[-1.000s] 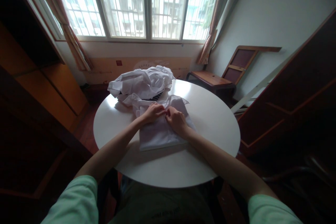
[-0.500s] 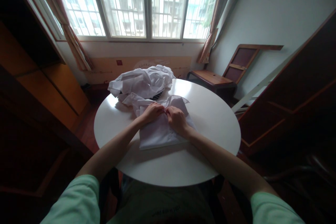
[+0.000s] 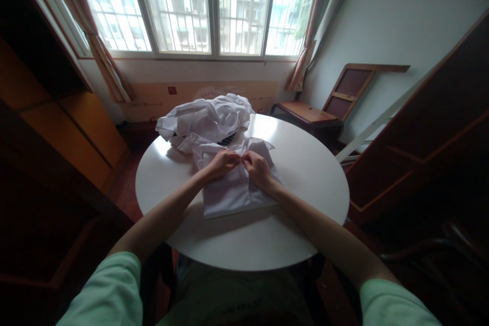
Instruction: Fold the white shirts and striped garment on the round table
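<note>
Head view: round white surface (image 3: 305, 204), with a folded white shirt (image 3: 229, 196) lying flat near its middle. Left hand (image 3: 220, 162) and right hand (image 3: 259, 169) side by side on the shirt's far part, fingertips nearly touching, each grip pressed together and pinching a bit of the shirt's cloth by the collar. Behind the hands, toward the far left edge of the surface, a crumpled heap of white clothes (image 3: 206, 119), touching the shirt's far end. Beyond the far right edge, a wooden chair (image 3: 305, 112) against the wall.
</note>
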The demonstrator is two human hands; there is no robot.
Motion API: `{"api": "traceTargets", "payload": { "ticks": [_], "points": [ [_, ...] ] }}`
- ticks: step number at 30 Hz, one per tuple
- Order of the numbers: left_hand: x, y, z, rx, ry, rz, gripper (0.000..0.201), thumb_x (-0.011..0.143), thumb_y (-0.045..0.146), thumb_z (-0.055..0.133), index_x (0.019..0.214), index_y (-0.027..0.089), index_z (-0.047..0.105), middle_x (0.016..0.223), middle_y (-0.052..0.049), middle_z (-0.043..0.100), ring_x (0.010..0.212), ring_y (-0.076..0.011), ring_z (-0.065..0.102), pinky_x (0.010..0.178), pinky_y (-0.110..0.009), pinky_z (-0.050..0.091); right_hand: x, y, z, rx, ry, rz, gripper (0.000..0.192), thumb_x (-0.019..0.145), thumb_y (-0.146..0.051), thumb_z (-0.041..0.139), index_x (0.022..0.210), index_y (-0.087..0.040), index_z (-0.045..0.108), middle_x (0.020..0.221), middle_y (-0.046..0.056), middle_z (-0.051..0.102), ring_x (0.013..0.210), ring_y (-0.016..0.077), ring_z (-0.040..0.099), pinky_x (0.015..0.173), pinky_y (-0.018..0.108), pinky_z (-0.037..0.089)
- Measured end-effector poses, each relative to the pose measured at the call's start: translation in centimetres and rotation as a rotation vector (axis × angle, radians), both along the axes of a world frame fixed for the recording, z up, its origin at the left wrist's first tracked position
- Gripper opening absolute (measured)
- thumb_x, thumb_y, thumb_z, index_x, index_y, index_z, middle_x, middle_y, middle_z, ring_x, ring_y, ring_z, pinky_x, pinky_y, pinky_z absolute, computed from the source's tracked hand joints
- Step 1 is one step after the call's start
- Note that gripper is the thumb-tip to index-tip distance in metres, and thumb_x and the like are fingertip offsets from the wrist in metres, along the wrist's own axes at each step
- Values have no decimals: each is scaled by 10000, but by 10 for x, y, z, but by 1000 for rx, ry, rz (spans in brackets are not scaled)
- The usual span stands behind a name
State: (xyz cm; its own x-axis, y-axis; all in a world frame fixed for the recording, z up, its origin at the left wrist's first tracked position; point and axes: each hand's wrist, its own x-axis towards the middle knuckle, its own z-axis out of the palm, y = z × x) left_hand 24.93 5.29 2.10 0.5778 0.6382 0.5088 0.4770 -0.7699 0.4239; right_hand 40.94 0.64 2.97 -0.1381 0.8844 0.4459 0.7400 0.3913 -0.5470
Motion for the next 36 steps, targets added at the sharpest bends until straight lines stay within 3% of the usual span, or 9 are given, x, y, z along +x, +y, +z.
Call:
{"api": "traceTargets", "payload": {
  "ticks": [7,15,28,36],
  "points": [
    [3,4,-6,67,72,18,202,818,291,516,742,149,638,667,-21,621,605,-112,520,672,-264,394,0,2,-3,-22,-29,-3,173,818,-166,416,855,-169,585,844,45,633,788,144,558,744,245,392],
    [1,0,-4,157,218,86,192,848,285,476,821,156,615,762,-49,639,723,-162,552,738,-296,385,0,0,-4,62,-42,5,203,831,-140,399,897,-159,591,901,65,641,854,153,573,802,258,404],
    [0,1,-9,187,212,82,264,880,336,437,855,174,644,801,-51,657,763,-165,559,787,-305,375,5,5,-5,84,-106,55,194,835,-142,442,887,-155,628,911,59,635,853,152,568,794,253,409],
    [0,-5,-4,230,260,102,249,888,277,425,862,166,647,790,-58,649,760,-166,563,784,-305,398,6,9,-10,109,-91,54,168,824,-149,482,849,-164,647,874,63,643,804,156,576,756,263,423]
  ]
}}
